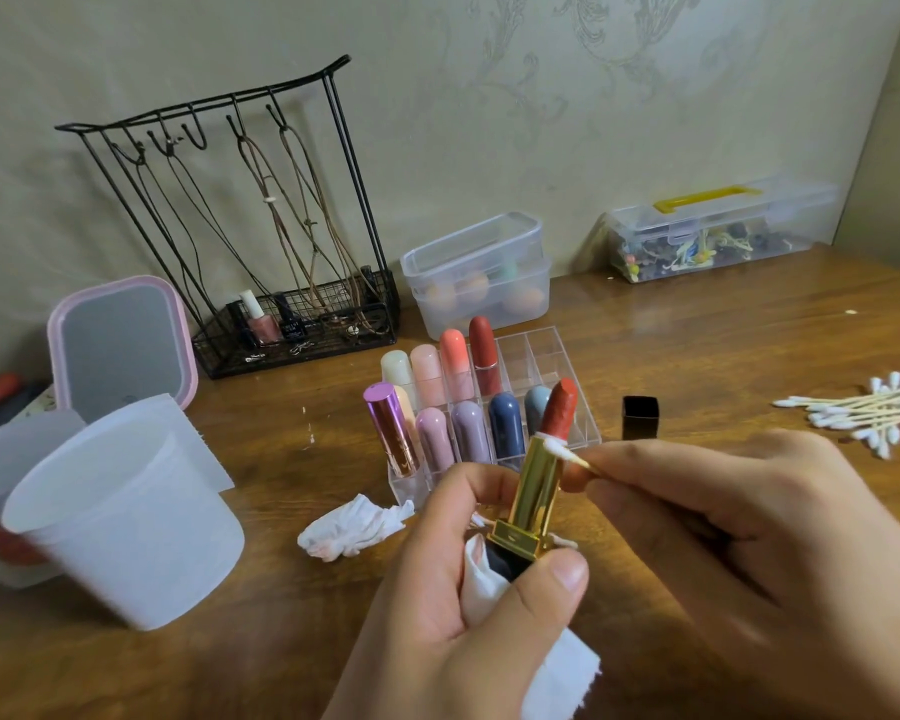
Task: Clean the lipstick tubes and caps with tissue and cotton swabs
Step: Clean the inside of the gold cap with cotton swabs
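White and translucent, a plastic cup (126,522) lies tipped on the wooden table (723,330) at the far left, in front of a pink-framed mirror (120,345). Behind them a black wire rack (261,226) stands against the wall, cords hanging from its hooks and nail polish bottles (268,322) in its basket. A crumpled tissue (352,527) with faint red marks lies on the table just left of the hands. Behind it a clear acrylic organizer (536,366) holds 2 rows of capped lipsticks (453,366), with a metallic pink tube (391,428) at its front left corner. A clear lidded box (479,272) sits beyond the organizer.

At the centre, the left hand (463,589) grips the black base of an open gold lipstick tube (533,491) together with a piece of white tissue (552,672), thumb pressed on the gold collar. The red bullet (559,410) is extended. The right hand (749,537) pinches a cotton swab (567,455), its white tip touching the top rim of the gold tube. A black cap (640,418) stands on the table just behind the right hand. Farther right lies a loose pile of cotton swabs (863,413), and a clear case with a yellow handle (718,231) sits by the wall.
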### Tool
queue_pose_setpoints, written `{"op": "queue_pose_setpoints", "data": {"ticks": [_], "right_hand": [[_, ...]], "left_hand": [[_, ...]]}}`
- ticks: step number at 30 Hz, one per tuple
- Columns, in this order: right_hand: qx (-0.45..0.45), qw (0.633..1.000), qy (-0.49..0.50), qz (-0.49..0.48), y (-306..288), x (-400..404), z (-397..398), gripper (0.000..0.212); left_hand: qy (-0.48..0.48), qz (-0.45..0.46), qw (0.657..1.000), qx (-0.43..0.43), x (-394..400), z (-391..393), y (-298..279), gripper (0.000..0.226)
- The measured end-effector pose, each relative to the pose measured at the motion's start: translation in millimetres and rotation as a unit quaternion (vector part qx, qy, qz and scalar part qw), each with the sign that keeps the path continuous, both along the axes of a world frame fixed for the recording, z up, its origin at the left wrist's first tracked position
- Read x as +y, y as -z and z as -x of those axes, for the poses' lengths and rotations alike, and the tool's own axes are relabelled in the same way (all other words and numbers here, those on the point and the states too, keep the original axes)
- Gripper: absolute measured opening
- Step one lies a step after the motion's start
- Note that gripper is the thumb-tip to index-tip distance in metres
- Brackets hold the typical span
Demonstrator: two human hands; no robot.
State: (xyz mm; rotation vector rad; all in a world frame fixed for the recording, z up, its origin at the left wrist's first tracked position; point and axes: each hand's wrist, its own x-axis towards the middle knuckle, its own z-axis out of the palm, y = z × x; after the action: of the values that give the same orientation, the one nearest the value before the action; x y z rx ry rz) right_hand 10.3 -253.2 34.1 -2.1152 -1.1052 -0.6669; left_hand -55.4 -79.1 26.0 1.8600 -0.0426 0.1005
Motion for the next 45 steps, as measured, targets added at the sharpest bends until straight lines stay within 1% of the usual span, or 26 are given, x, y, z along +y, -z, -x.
{"op": "queue_pose_setpoints", "data": {"ticks": [1,2,6,8,10,13,16,19,21,25,27,30,34,39,45], "right_hand": [[0.018,0.999,-0.022,-0.017,2.6,-0.9,4.7,0.017],[0.026,0.999,-0.024,-0.013,2.3,-2.2,7.1,0.016],[0.007,0.999,-0.011,-0.03,2.6,-3.8,7.8,0.016],[0.005,0.999,-0.007,-0.037,3.3,-3.5,7.9,0.018],[0.009,0.999,-0.003,-0.043,2.3,-3.4,8.0,0.019],[0.007,0.999,-0.015,-0.039,-1.1,-5.0,8.8,0.016],[-0.014,0.999,-0.026,-0.02,0.7,-4.6,8.8,0.014],[-0.013,0.999,-0.003,-0.042,0.8,-4.4,8.0,0.016],[-0.014,0.999,-0.008,-0.045,1.2,-5.1,8.2,0.016],[-0.013,0.999,-0.006,-0.034,0.2,-5.6,8.3,0.016],[-0.019,0.999,0.001,-0.041,0.0,-5.3,8.0,0.015],[-0.029,0.999,-0.015,-0.027,0.5,-5.1,8.5,0.015],[-0.034,0.999,-0.004,-0.022,0.0,-5.9,7.7,0.01],[-0.028,0.999,-0.01,-0.011,0.8,-7.6,7.8,0.012],[-0.031,0.999,0.003,-0.023,-0.6,-7.2,8.2,0.013]], "left_hand": [[-0.009,0.014,1.0,-0.006,-1.1,1.1,-0.3,0.056],[-0.004,0.02,1.0,-0.005,-1.2,2.8,0.6,0.054],[-0.05,0.006,0.998,-0.032,-2.5,3.4,1.5,0.055],[-0.064,-0.016,0.997,-0.029,-2.5,0.9,0.3,0.053],[-0.066,-0.017,0.998,-0.014,-3.1,0.1,-1.8,0.049],[-0.076,-0.029,0.997,-0.012,-3.2,0.3,-2.3,0.049],[-0.077,-0.031,0.996,-0.021,-4.0,2.0,-1.1,0.051],[-0.077,-0.042,0.996,-0.019,-3.8,2.1,-3.1,0.049],[-0.072,-0.038,0.997,-0.013,-4.5,1.3,-3.7,0.048],[-0.062,-0.035,0.997,-0.023,-3.9,1.5,-2.3,0.055],[-0.067,-0.043,0.997,-0.025,-4.0,1.8,-2.0,0.052],[-0.064,-0.046,0.997,-0.022,-3.8,1.7,-1.4,0.049],[-0.069,-0.049,0.996,-0.019,-3.6,1.8,-2.1,0.052],[-0.076,-0.065,0.995,-0.026,-2.3,2.0,-1.6,0.052],[-0.067,-0.043,0.997,-0.022,-1.1,0.1,0.8,0.05]]}}
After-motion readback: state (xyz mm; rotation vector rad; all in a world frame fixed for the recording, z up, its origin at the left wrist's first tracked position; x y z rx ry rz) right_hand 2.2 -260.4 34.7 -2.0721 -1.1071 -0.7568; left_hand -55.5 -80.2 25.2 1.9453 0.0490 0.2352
